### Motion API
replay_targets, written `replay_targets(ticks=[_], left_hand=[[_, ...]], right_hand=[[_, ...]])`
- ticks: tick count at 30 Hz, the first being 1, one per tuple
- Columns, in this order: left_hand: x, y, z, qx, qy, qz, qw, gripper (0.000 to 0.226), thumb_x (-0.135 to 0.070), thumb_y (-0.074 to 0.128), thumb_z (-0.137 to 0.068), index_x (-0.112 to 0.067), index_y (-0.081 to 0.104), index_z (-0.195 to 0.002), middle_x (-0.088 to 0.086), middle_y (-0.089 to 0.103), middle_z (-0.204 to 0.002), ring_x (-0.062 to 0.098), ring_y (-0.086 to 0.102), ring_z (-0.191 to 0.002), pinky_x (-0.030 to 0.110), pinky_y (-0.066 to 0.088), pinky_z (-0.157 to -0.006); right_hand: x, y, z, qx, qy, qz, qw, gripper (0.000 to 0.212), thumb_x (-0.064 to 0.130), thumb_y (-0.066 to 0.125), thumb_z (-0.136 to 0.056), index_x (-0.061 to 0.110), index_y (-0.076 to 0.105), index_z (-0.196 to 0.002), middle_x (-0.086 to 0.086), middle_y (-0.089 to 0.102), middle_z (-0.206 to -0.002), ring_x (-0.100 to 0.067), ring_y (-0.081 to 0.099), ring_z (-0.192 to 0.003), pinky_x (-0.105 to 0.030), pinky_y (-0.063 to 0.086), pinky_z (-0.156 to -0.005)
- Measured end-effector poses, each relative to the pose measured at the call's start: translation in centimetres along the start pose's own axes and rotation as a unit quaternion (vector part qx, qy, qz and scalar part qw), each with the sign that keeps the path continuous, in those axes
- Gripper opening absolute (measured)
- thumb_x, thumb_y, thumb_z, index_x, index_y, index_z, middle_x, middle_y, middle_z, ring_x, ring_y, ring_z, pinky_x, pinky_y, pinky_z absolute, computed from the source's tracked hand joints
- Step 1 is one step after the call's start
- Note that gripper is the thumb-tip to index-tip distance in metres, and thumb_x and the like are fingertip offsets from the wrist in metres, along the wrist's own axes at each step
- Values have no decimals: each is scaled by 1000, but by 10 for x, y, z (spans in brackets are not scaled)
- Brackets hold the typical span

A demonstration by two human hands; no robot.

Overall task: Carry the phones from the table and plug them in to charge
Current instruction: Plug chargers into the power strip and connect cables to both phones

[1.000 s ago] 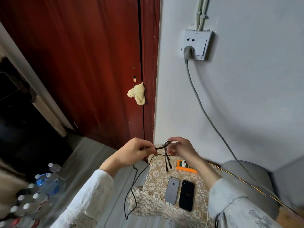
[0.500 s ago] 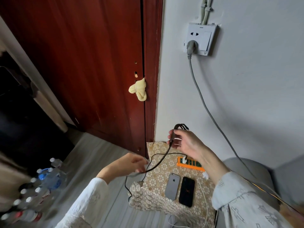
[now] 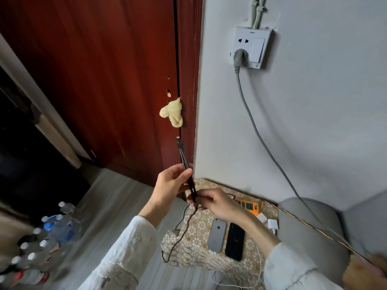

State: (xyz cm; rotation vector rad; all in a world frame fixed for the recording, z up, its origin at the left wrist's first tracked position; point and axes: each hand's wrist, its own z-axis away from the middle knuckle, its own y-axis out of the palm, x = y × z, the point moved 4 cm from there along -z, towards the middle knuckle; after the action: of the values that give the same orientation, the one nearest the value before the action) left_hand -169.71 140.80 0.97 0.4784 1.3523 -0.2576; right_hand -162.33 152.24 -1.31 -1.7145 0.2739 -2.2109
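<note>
Both hands pinch one black charging cable (image 3: pixel 186 174): left hand (image 3: pixel 170 183) below its raised plug ends, right hand (image 3: pixel 215 200) lower, probably sorting connectors; the grey phone (image 3: pixel 216 235) and black phone (image 3: pixel 235 241) lie side by side on the counter (image 3: pixel 194 250), unplugged

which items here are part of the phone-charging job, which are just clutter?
Job:
- silver-grey phone
- black phone
- black braided multi-head charging cable, held by left hand and right hand
- orange power strip
- white charger plugs

Clutter:
- clear water bottles
- yellow cloth wad on door
</note>
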Motion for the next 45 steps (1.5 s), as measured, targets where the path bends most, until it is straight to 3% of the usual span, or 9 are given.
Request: replay_targets(ticks=[2, 10, 14, 16, 24, 27, 30, 37, 45], left_hand=[[-2, 1, 4, 4, 15, -29, 999, 11, -9, 60, -85, -15, 68, -81, -6, 65, -59, 12, 62, -62, 20, 56, -61], [5, 1, 14, 70, 15, -155, 985, 5, -13, 68, -79, -17, 72, -79, 1, 70, -71, 12, 64, -64, 27, 56, -67], [11, 5, 17, 82, -4, -157, 984, 9, -11, 68, -78, -18, 73, -77, 0, 71, -69, 11, 66, -63, 28, 58, -69], [13, 2, 18, 77, -11, -143, 987, 12, -8, 65, -80, -17, 72, -76, -2, 71, -70, 8, 66, -64, 22, 57, -65], [24, -24, 12, -106, -61, -192, 974, 32, -6, 58, -85, -5, 56, -117, -2, 68, -90, 10, 63, -74, 26, 53, -72], [23, -23, 8, -152, -2, -301, 941, 37, -10, 60, -84, -11, 53, -120, -2, 61, -99, 10, 59, -86, 22, 44, -79], [41, -2, 10, -38, -6, -312, 949, 23, -8, 58, -86, -8, 63, -109, 1, 69, -98, 10, 63, -90, 19, 48, -85], [103, 12, -4, 31, -91, -262, 960, 25, -24, 50, -91, -26, 60, -69, -3, 58, -54, 4, 54, -49, 15, 44, -55], [247, -40, 15, -15, -219, -282, 934, 21, -3, 48, -89, -12, 66, -96, -10, 63, -66, 3, 46, -43, 13, 39, -47]], right_hand=[[-1, -6, 1, -22, 9, -10, 1000, 24, 18, 51, -92, 38, 65, -93, -3, 71, -96, -35, 63, -92, -52, 48, -88], [25, -48, -8, -167, -20, -153, 974, 31, 42, 54, -87, 15, 70, -88, 3, 68, -78, -14, 61, -75, -31, 48, -72], [39, -46, -14, -189, -57, -155, 968, 35, 27, 61, -85, -7, 65, -91, -31, 61, -82, -12, 45, -55, -33, 37, -62], [38, -45, -14, -184, -65, -168, 966, 28, 20, 62, -85, -7, 67, -86, -23, 59, -70, -11, 46, -54, -29, 37, -58], [22, -44, -15, -182, -29, -193, 964, 8, 11, 67, -81, 7, 72, -75, 0, 69, -65, -6, 52, -52, -15, 39, -47], [9, -36, -17, -186, 0, -146, 972, 12, 17, 70, -78, 11, 72, -68, -6, 69, -65, 0, 53, -47, -8, 39, -47], [-6, -28, -23, -204, 38, -131, 970, 13, 24, 74, -74, 16, 72, -64, -4, 67, -60, 3, 55, -48, -6, 41, -52], [-66, -21, -36, -183, 132, -153, 962, 25, 33, 72, -75, 9, 72, -78, -21, 68, -80, -38, 55, -71, -38, 49, -66], [-244, 19, -34, -164, 339, -194, 906, 10, 19, 58, -89, 12, 64, -85, -3, 64, -79, -16, 59, -73, -30, 49, -73]])
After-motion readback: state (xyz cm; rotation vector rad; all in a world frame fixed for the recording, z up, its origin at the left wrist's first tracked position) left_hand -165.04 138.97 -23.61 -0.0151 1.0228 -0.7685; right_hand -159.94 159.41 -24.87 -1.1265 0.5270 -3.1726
